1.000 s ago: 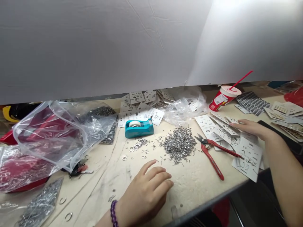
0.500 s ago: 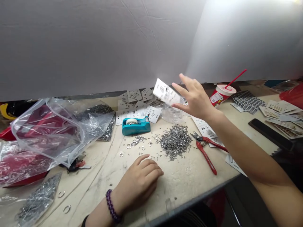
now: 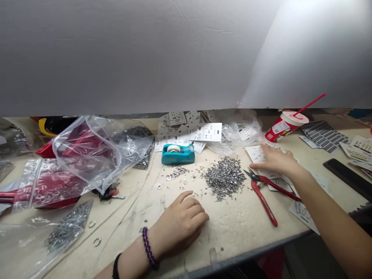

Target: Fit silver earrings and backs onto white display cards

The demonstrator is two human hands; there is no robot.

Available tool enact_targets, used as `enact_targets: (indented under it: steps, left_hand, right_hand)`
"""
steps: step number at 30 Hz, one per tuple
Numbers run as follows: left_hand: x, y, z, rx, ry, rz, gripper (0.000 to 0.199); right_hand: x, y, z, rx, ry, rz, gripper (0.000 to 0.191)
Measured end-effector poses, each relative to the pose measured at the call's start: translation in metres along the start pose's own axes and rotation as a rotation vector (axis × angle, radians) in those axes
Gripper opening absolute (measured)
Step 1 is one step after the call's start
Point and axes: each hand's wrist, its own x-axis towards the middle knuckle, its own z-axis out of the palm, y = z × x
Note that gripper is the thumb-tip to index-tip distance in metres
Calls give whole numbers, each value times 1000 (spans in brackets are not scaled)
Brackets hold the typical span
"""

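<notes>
Hands lie over the worktop (image 3: pixel 232 228): the left (image 3: pixel 183 219) rests with fingers loosely curled around nothing visible, near the metal pieces (image 3: pixel 225 178). The right (image 3: pixel 279 161) reaches over white cards (image 3: pixel 255 154) beside red-handled pliers (image 3: pixel 266 203); whether it grips 1 is unclear.

small parts (image 3: pixel 225 178): shiny metal | bag (image 3: pixel 84 155): glossy plastic | tape dispenser (image 3: pixel 178 156): smooth plastic | cards (image 3: pixel 213 132): matt

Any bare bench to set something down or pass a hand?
Widest: bench front, bordered by left hand, metal-parts pile and red-handled cutters. Smaller: between loose rings and purple bracelet. Crowded: back, with cards, tape dispenser, cup; left, under plastic bags; around right hand, over more cards.
</notes>
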Motion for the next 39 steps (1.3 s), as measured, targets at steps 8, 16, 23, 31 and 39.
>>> enact_targets:
  steps: [8, 16, 23, 31, 39]
  left_hand:
    - [-1, 2, -6, -86, 90, -99, 23]
    - [-1, -10, -14, -1207, 423, -637, 49]
    - [6, -15, -16, -1473, 466, -774, 45]
    - [5, -14, -18, -1433, 494, -898, 40]
    - [5, -13, -15, -1453, 470, -925, 40]
  right_hand:
    - [-35, -32, -35, 304, 656, -137, 69]
    - [-77, -169, -25, 1628, -237, -380, 54]
    - [-67, -182, 3, 1543, -97, -298, 39]
    - [-35, -146, -18, 880, 330, -212, 39]
    - [39, -132, -31, -49, 286, -404, 39]
